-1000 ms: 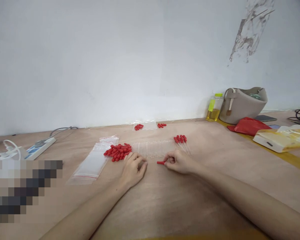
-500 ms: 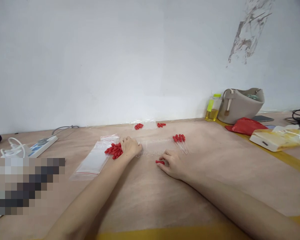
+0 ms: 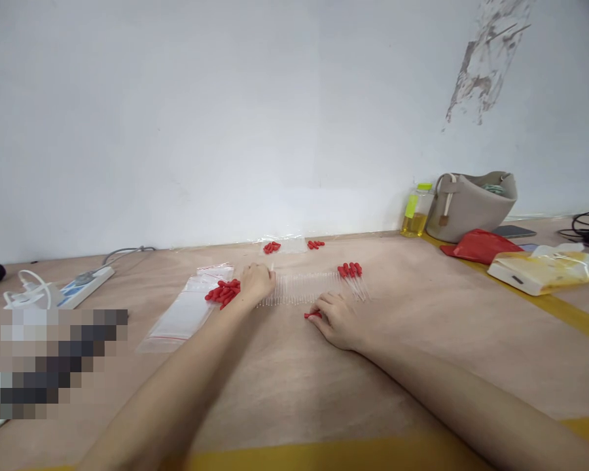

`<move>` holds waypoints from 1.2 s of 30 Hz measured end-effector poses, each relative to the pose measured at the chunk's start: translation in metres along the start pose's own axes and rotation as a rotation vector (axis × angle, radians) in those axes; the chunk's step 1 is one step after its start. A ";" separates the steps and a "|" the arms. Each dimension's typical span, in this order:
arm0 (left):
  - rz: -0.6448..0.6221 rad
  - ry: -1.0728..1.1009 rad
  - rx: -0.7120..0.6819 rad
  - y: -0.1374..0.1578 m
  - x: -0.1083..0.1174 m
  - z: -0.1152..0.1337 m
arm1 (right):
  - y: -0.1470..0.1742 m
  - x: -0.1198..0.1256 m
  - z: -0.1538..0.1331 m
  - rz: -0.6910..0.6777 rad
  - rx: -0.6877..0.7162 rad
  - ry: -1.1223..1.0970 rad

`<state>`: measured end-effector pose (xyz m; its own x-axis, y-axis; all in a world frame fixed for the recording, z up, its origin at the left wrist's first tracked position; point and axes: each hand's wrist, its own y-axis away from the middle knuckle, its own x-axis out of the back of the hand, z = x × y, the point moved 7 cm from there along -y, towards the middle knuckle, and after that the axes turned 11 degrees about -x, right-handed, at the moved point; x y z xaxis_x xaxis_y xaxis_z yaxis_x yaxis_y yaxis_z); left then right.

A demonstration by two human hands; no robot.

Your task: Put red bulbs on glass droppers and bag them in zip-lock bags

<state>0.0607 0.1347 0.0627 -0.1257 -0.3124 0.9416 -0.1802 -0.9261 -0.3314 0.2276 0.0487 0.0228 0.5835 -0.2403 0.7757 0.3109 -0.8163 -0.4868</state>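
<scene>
My left hand (image 3: 258, 284) is closed at the left end of a row of thin clear tubes (image 3: 307, 288), which lie side by side. The tip of one tube (image 3: 272, 267) sticks up beside its fingers. Just in front of the row, my right hand (image 3: 338, 322) pinches a red rubber bulb (image 3: 311, 315) between thumb and fingers. A heap of red rubber bulbs (image 3: 222, 292) lies left of my left hand. At the row's right end are several droppers (image 3: 352, 271), clear tubes with red bulbs on them.
Clear zip bags (image 3: 179, 320) lie at the left, near a power strip (image 3: 86, 288). Against the wall are bagged red bulbs (image 3: 271, 247). On the right stand a bottle of yellow liquid (image 3: 415, 212) and a grey bag (image 3: 471, 206), with a red packet (image 3: 478, 246) and a tissue pack (image 3: 544, 271).
My left hand has lifted slightly, with a tube tip now showing at its fingers. My right fingers have closed further over the red rubber bulb.
</scene>
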 end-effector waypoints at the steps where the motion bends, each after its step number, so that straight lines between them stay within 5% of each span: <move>1: 0.008 0.032 -0.070 0.007 0.003 0.006 | 0.000 0.001 -0.001 0.002 0.007 -0.027; 7: 0.064 0.444 -0.567 0.072 0.002 0.042 | 0.002 0.008 -0.004 0.057 0.076 -0.251; 13: 0.110 0.566 -0.628 0.093 -0.012 0.043 | 0.001 0.012 -0.004 0.080 0.045 -0.275; 27: 0.154 0.575 -0.729 0.096 -0.011 0.046 | 0.002 0.005 -0.007 -0.012 0.135 -0.367; 36: 0.242 0.582 -0.830 0.101 -0.007 0.048 | 0.002 0.005 -0.005 0.042 0.203 -0.440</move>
<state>0.0904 0.0329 0.0255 -0.6590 -0.1164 0.7431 -0.6741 -0.3467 -0.6522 0.2271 0.0432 0.0278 0.8472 0.0096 0.5312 0.3944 -0.6813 -0.6167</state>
